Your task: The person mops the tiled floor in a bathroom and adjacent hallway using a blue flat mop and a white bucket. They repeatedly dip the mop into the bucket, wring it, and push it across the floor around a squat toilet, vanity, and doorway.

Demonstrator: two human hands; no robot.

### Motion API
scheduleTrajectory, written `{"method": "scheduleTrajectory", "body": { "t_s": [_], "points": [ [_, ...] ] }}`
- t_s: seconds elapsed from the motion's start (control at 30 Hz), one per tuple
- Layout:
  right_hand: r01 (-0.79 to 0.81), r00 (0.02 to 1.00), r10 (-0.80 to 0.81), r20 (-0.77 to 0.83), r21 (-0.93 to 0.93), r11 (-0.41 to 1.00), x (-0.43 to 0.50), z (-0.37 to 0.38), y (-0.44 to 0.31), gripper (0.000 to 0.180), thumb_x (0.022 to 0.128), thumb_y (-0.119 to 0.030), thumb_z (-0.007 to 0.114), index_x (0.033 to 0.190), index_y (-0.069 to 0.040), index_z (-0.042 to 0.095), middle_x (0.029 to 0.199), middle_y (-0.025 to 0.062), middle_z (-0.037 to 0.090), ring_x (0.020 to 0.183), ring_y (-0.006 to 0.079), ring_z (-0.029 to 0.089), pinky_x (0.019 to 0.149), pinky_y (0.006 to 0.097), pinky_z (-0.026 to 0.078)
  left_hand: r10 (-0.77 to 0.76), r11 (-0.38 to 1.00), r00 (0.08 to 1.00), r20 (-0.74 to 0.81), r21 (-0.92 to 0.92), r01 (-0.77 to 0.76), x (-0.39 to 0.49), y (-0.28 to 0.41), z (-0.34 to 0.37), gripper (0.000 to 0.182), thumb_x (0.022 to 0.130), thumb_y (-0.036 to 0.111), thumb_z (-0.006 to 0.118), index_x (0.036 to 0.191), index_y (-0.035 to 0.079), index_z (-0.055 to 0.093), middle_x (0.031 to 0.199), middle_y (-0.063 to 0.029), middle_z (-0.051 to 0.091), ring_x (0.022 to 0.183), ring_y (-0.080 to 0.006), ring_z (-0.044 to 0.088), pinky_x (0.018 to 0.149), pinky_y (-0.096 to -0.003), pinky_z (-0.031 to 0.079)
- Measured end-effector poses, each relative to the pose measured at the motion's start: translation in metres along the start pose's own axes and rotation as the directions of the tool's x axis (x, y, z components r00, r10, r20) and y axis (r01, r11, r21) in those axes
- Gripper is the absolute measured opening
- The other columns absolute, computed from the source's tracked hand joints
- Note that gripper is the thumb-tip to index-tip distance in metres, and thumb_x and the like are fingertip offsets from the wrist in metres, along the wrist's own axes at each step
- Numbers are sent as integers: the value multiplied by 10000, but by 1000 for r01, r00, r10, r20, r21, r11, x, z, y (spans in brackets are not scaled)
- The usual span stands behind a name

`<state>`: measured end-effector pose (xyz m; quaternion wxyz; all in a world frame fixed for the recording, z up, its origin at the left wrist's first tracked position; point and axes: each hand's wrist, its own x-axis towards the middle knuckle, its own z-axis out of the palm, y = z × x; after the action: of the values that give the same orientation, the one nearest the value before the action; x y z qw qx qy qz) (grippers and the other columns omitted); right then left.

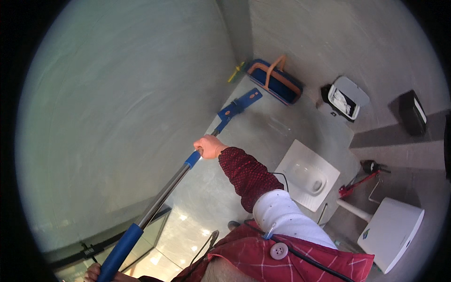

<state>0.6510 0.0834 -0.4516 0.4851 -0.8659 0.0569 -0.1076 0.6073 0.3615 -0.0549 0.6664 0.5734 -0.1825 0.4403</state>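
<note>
A flat mop slants across the view, with a steel pole (165, 195), a blue grip (121, 252) and a blue rectangular head (240, 103). My right hand (210, 146) is wrapped around the lower pole, just past a blue collar (192, 160). My left hand (105, 273) clasps the blue grip at the bottom left and is partly hidden by it and cut off by the picture's edge. The mop head lies near the foot of the left wall, its far end close to a blue bucket (259, 76) with an orange handle.
A white squat toilet (303, 201) is set in the grey floor, with a white cistern (391, 232) beside it. Along the right wall are an open waste bin (354, 114) holding white paper and a dark dispenser (410, 112). A yellow tool (236, 72) leans in the corner.
</note>
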Motion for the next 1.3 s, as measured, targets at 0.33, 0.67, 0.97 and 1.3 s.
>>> {"method": "scheduleTrajectory", "body": {
  "t_s": [0.33, 0.67, 0.97, 1.3],
  "points": [
    [-137, 982, 141, -129, 40, 990, -78, 14, -45, 43, 647, -90, 591, 688, -98, 582, 656, 140, 606, 676, 375, 590, 575, 472, 429, 433, 864, 841, 325, 117, -490, 57, 2, -17, 159, 946, 192, 515, 939, 44, 571, 658, -14, 491, 587, -126, 501, 517, -258, 423],
    [-405, 909, 412, 59, -104, 908, -214, 69, -81, 53, 644, -93, 573, 679, -89, 535, 635, 139, 571, 634, 378, 555, 557, 470, 406, -286, 903, 947, 144, 373, 215, 66, -52, -90, 199, 895, 170, 548, 752, 33, 527, 665, -50, 499, 647, -163, 507, 626, -289, 416],
    [-454, 884, 466, 39, -164, 876, -236, 59, -103, 63, 675, -119, 578, 726, -87, 561, 679, 144, 597, 693, 377, 582, 576, 477, 424, -469, 883, 858, 210, 112, 455, 86, -74, -90, 206, 901, 168, 571, 739, 56, 511, 690, -42, 513, 680, -149, 489, 677, -283, 415],
    [-402, 899, 365, -241, -129, 906, -192, -82, -2, 100, 720, -137, 583, 796, -95, 632, 729, 154, 629, 695, 375, 597, 593, 478, 447, -193, 979, 891, 412, 28, 200, 12, -46, 70, 146, 819, 168, 608, 805, 49, 525, 674, -50, 519, 626, -177, 550, 518, -322, 435]
  ]
}}
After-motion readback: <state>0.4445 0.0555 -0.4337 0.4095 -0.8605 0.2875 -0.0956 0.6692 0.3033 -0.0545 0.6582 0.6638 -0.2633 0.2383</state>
